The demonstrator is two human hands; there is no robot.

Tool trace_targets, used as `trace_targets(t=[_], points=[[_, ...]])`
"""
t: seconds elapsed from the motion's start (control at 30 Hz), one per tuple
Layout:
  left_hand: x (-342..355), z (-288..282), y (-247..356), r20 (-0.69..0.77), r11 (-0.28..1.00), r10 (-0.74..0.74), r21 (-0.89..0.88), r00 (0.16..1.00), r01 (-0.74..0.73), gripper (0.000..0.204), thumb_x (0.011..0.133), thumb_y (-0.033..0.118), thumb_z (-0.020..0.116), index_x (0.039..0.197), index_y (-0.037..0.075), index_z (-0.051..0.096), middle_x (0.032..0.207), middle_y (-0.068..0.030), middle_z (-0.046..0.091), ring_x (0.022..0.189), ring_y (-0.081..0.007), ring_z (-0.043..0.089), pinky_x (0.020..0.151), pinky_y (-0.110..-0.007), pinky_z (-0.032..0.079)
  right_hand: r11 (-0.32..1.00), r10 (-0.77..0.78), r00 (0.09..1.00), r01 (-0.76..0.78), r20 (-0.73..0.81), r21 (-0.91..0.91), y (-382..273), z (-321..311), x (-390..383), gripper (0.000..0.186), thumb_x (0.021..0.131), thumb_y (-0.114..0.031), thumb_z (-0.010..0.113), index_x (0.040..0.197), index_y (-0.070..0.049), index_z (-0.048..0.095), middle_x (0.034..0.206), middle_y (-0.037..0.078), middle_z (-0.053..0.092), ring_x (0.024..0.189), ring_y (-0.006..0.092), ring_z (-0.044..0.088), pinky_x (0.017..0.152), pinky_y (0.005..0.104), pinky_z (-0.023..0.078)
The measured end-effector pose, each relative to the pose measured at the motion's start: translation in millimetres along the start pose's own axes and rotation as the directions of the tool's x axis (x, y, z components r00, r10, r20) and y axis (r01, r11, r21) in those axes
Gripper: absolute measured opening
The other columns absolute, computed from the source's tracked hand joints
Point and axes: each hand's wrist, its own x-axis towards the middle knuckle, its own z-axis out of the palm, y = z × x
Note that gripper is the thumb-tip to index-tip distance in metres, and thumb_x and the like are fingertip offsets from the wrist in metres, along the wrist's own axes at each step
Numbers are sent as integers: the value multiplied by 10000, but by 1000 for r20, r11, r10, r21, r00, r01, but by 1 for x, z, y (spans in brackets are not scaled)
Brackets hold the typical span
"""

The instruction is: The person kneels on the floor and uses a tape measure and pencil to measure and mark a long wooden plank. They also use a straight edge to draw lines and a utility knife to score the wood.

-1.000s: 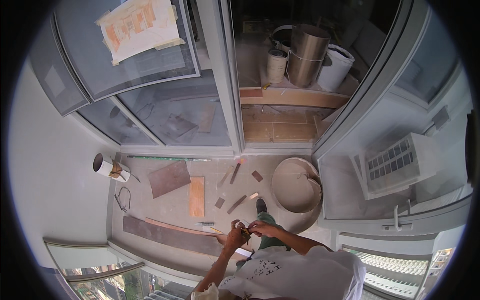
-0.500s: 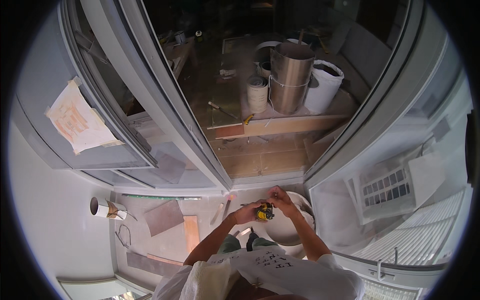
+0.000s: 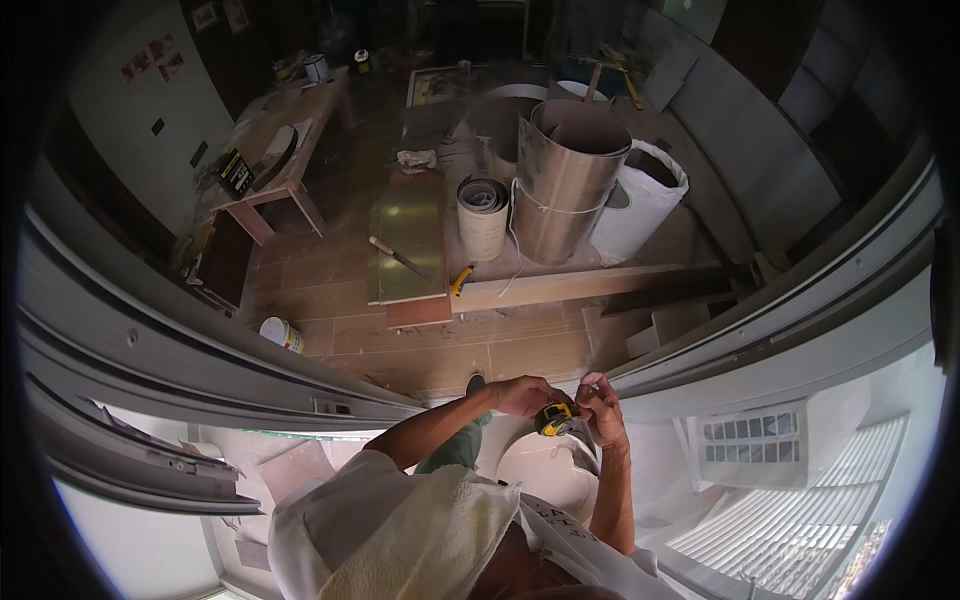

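Note:
My left hand (image 3: pixel 522 398) is closed on a yellow and black tool (image 3: pixel 556 420), probably a tape measure, in front of my body. My right hand (image 3: pixel 602 410) is closed at the tool's right side, fingertips pinched on something too small to make out. Below my hands is part of a round, shallow tub (image 3: pixel 535 462). My foot (image 3: pixel 475 382) is at the doorway sill, just behind my left forearm.
Sliding door frames (image 3: pixel 130 360) flank the doorway. Inside are a wooden bench (image 3: pixel 260 150), metal and paper rolls (image 3: pixel 555 200), a white sack (image 3: pixel 625 230), a panel (image 3: pixel 405 260) with a long-handled tool (image 3: pixel 398 257), a yellow cutter (image 3: pixel 462 279) and a white bucket (image 3: pixel 280 333).
My view has swung up from the balcony floor into the room and I am at the doorway with a foot forward. Both hands have risen, still holding the yellow and black tool.

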Motion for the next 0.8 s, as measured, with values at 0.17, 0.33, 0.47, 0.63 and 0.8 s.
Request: trace_targets(t=[0.17, 0.33, 0.47, 0.63, 0.8], points=[[7, -37, 117, -168, 983, -41, 170, 985, 70, 463, 942, 378, 605, 1254, 42, 542, 1146, -88, 600, 1021, -177, 628, 850, -367, 571, 952, -75, 991, 39, -109, -303, -17, -1, 123, 289, 840, -88, 666, 1087, -85, 516, 747, -1, 562, 602, 59, 447, 517, 212, 346], [-5, -53, 200, -232, 943, -136, 267, 963, 198, 360, 951, 281, 605, 1238, 79, 523, 1108, -34, 544, 1043, -127, 569, 872, -329, 568, 968, -62, 992, 33, -110, -249, -37, 22, 195, 299, 844, -101, 669, 1089, -77, 500, 731, 23, 598, 597, 60, 469, 529, 210, 359], [7, -79, 221, -237, 949, -66, 285, 969, 134, 358, 928, 249, 595, 1242, 91, 531, 1111, -19, 540, 1104, -109, 520, 923, -314, 519, 964, -145, 983, 114, -115, -242, -58, 25, 231, 251, 852, -70, 645, 1063, -103, 513, 745, 13, 589, 599, 57, 453, 518, 204, 339], [8, -113, 236, -283, 755, -35, 621, 959, 211, 411, 1003, 383, 472, 1290, 119, 602, 1231, -23, 572, 1151, -144, 505, 1037, -297, 361, 974, -113, 978, 74, -177, -213, -94, 14, 282, 184, 869, -59, 618, 1016, -128, 532, 749, -14, 545, 593, 53, 417, 504, 199, 316], [-22, -96, 260, -461, 710, 274, 689, 844, 145, 459, 977, 474, 474, 1140, 103, 691, 1151, -63, 646, 1113, -167, 542, 1022, -319, 387, 926, 44, 997, -64, -60, -373, -138, 23, 377, 221, 856, -123, 607, 1056, -71, 530, 757, -7, 514, 605, 66, 420, 525, 220, 333]])
